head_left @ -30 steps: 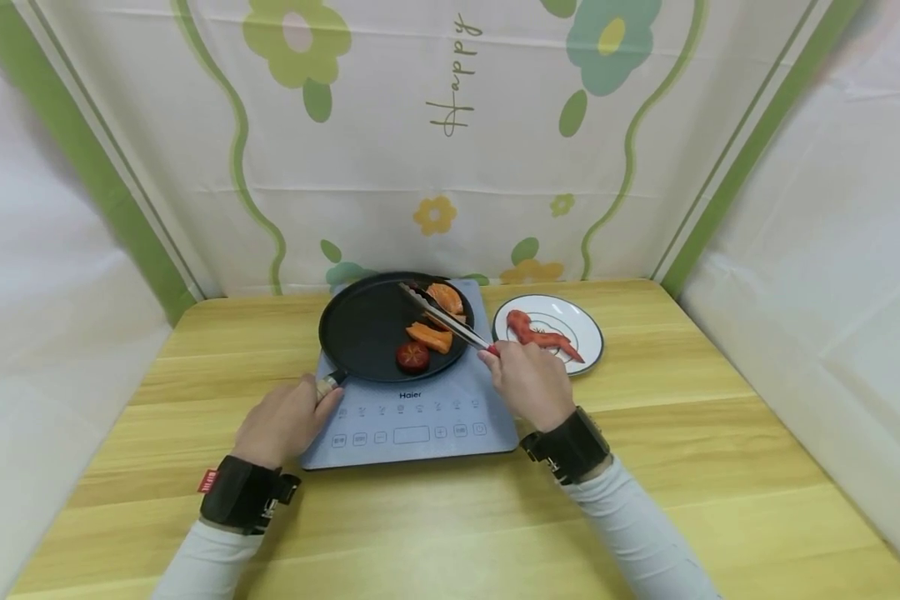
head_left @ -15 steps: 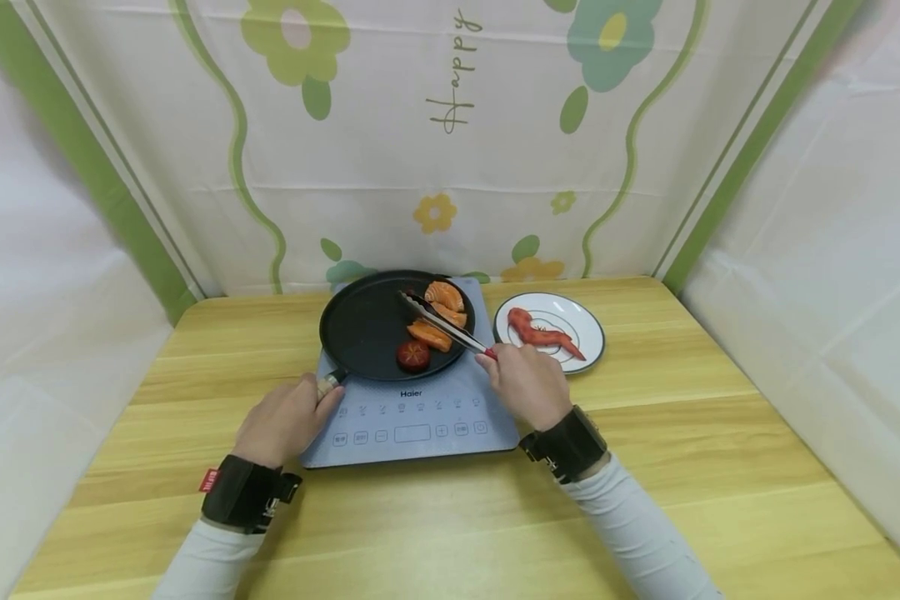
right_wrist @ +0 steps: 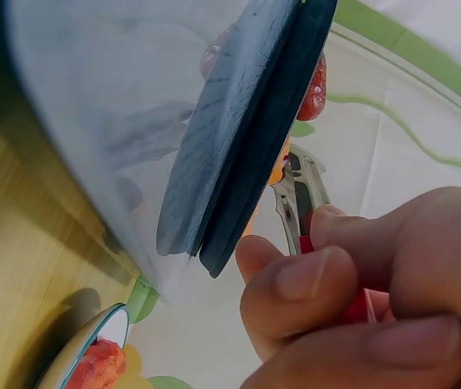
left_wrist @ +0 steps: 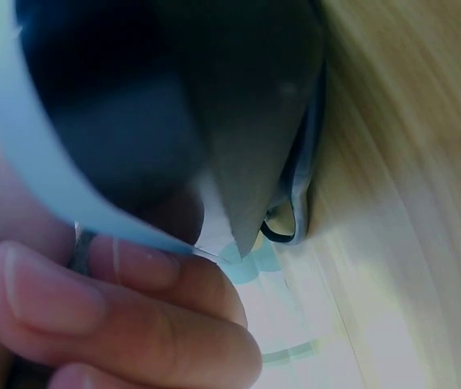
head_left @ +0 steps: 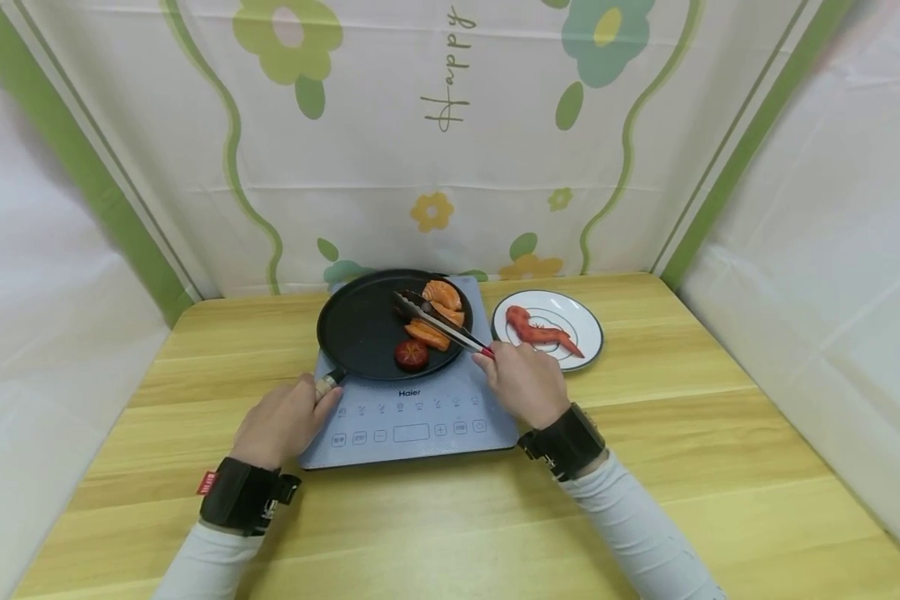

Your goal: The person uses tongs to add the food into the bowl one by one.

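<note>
My left hand point(head_left: 281, 422) grips the handle point(head_left: 329, 384) of a round black frying pan point(head_left: 356, 337). In my right hand point(head_left: 527, 382) are metal tongs point(head_left: 450, 329) with red grips. Their tips lie low over the middle of the pan, beside the orange salmon pieces point(head_left: 442, 294). Whether anything sits between the tips cannot be told; that spot is dark. A round reddish-brown piece of food with a star-shaped mark point(head_left: 412, 356) lies near the pan's front. The left wrist view has curled fingers point(left_wrist: 157, 332) close to the pan's dark side.
Under the pan is a grey-blue induction cooktop point(head_left: 412, 454) with touch buttons. At its right stands a white plate point(head_left: 585, 321) holding a red piece shaped like a chicken wing point(head_left: 536, 332). A flowered curtain point(head_left: 390, 167) hangs behind the wooden table point(head_left: 435, 533).
The tongs have turned a little and their tips have shifted slightly left and down, showing more of the middle salmon piece. My left hand keeps its grip on the handle.
</note>
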### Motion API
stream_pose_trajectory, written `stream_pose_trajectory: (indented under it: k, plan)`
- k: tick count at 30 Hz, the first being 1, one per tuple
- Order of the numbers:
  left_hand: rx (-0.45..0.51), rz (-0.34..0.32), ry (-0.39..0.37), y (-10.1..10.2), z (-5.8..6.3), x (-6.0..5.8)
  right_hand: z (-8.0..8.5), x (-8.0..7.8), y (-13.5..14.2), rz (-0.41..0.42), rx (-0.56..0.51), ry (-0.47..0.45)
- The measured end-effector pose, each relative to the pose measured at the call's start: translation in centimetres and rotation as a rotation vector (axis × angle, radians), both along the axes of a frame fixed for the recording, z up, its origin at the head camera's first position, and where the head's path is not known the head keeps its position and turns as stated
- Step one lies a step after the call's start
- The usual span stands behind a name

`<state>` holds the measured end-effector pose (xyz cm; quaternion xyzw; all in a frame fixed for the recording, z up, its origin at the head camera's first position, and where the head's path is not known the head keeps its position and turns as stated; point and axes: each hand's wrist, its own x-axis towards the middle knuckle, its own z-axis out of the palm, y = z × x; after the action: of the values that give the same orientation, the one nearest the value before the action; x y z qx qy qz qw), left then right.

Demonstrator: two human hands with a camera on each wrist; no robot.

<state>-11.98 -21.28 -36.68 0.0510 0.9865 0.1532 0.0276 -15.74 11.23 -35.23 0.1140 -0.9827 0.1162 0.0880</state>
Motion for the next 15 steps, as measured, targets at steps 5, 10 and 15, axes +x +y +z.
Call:
stream_pose_trajectory:
  k: [5, 10, 15]
  plan:
    - [0.005, 0.001, 0.004, -0.05, -0.05, 0.01, -0.03, -0.13, 0.14, -0.007, -0.001, 0.011]
    - [0.008, 0.001, 0.008, -0.07, -0.06, 0.01, 0.21, -0.15, 0.34, -0.011, -0.019, 0.026]
    - [0.010, -0.001, 0.005, -0.05, -0.05, 0.00, 0.53, -0.13, 0.66, -0.029, -0.039, 0.014]
